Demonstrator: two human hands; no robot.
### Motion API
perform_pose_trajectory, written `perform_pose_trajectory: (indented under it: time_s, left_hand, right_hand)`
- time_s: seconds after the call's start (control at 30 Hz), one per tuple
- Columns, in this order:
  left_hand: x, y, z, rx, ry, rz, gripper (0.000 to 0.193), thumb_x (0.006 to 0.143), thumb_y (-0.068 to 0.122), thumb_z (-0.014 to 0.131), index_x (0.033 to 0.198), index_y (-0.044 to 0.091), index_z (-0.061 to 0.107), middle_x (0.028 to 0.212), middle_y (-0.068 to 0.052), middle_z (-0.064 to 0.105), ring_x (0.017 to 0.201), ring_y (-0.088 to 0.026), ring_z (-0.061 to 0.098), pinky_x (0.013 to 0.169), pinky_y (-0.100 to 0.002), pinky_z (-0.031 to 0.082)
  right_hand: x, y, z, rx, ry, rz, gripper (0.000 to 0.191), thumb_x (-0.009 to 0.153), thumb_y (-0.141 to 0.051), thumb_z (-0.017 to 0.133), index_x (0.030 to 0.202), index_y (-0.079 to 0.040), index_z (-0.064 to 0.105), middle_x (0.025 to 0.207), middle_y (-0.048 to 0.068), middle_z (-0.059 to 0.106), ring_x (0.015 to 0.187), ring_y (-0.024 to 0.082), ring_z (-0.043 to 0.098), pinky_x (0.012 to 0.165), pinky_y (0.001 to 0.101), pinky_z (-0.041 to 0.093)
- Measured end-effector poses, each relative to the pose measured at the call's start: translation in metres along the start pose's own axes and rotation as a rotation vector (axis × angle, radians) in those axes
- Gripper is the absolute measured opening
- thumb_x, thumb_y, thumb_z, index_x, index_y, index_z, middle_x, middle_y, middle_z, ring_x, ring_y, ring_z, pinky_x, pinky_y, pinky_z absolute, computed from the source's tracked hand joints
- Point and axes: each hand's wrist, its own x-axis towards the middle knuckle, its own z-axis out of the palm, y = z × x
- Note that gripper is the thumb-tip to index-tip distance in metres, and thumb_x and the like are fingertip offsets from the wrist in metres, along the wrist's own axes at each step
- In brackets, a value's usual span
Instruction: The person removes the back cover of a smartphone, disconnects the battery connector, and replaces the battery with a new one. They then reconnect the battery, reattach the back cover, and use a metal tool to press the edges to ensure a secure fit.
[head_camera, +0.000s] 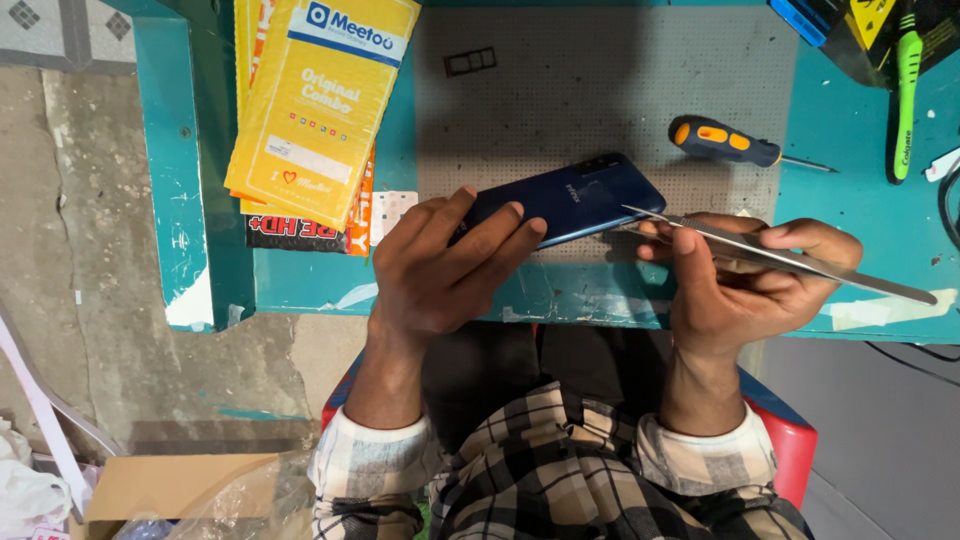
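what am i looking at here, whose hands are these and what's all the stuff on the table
This is one picture from a camera worn on a person's head, looking down at their own two bare hands; there is no machine. The left hand grips a dark blue smartphone, back side up, at the edge of a teal worktable. The right hand holds metal tweezers, tips near the phone's edge. On the table lie a grey perforated mat, a small black-and-orange screwdriver, a little black tray frame, a stack of yellow packets and a green toothbrush. Below you see the plaid sleeves.
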Motion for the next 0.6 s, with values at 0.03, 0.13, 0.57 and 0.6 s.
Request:
perform_pose_trajectory:
  time_s: [0.03, 0.13, 0.57, 0.6]
  left_hand:
    - [0.000, 0.000, 0.000, 0.003, 0.000, 0.000, 0.026, 0.092, 0.015, 0.080, 0.118, 0.018, 0.076, 0.113, 0.002, 0.071, 0.100, -0.028, 0.071, 0.081, -0.037, 0.061]
    - [0.001, 0.000, -0.002, -0.010, -0.003, -0.011, 0.029, 0.090, 0.014, 0.079, 0.119, 0.018, 0.077, 0.114, 0.002, 0.071, 0.098, -0.027, 0.071, 0.078, -0.036, 0.059]
    - [0.012, -0.002, -0.005, -0.146, 0.024, -0.080, 0.026, 0.085, 0.003, 0.076, 0.110, 0.010, 0.077, 0.109, -0.004, 0.074, 0.089, -0.022, 0.071, 0.075, -0.034, 0.055]
    - [0.012, -0.002, -0.006, -0.156, 0.028, -0.094, 0.027, 0.084, 0.001, 0.076, 0.110, 0.009, 0.077, 0.108, -0.004, 0.074, 0.089, -0.022, 0.071, 0.076, -0.034, 0.055]
  right_hand:
    - [0.000, 0.001, 0.000, 0.001, 0.007, 0.000, 0.045, 0.112, 0.008, 0.066, 0.121, -0.011, 0.025, 0.091, 0.032, 0.071, 0.078, 0.032, 0.077, 0.069, 0.0336, 0.067]
    - [-0.002, 0.003, -0.001, 0.025, 0.043, -0.005, 0.046, 0.113, 0.006, 0.069, 0.120, -0.011, 0.026, 0.090, 0.031, 0.071, 0.076, 0.032, 0.077, 0.070, 0.0331, 0.067]
    - [0.002, 0.012, -0.006, 0.054, 0.192, -0.047, 0.044, 0.113, 0.000, 0.069, 0.136, -0.010, 0.033, 0.085, 0.023, 0.071, 0.067, 0.029, 0.075, 0.063, 0.0330, 0.062]
    - [0.005, 0.010, -0.009, 0.056, 0.216, -0.034, 0.040, 0.113, 0.000, 0.069, 0.137, -0.007, 0.037, 0.086, 0.022, 0.071, 0.067, 0.028, 0.074, 0.064, 0.0328, 0.061]
